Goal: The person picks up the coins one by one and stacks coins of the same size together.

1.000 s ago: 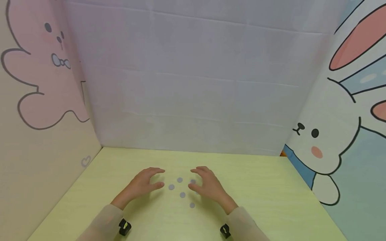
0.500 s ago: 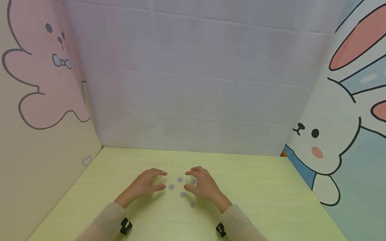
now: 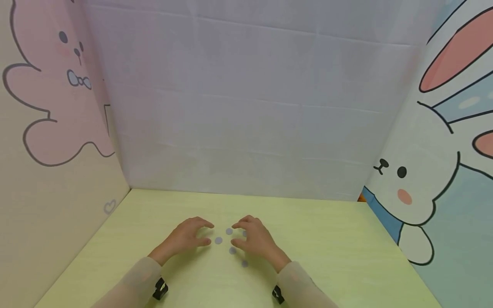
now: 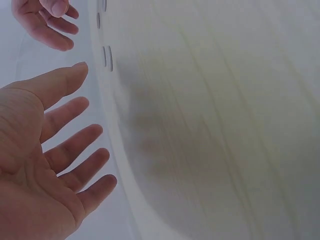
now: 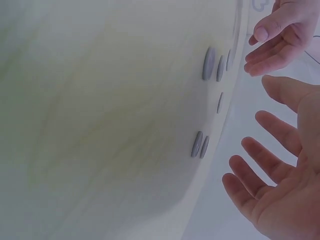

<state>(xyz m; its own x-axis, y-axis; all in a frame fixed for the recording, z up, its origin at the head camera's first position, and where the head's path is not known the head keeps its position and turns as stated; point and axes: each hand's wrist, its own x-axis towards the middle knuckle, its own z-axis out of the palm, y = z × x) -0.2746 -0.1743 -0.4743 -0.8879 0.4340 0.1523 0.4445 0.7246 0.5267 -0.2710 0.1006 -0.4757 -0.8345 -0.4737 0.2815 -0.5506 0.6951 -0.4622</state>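
above the pale yellow table (image 3: 335, 239), the left hand (image 3: 186, 235) is held with the thumb kept apart from the bent fingers, so its grip is seen as wide. the right hand (image 3: 256, 237) is held facing it, and its grip is also wide. six flat grey discs (image 3: 218, 240) are seen lying on the table, between the hands and partly under the right one. the forearms are covered by light sleeves (image 3: 135, 278). on the right wall, a white rabbit (image 3: 420, 188) is drawn.
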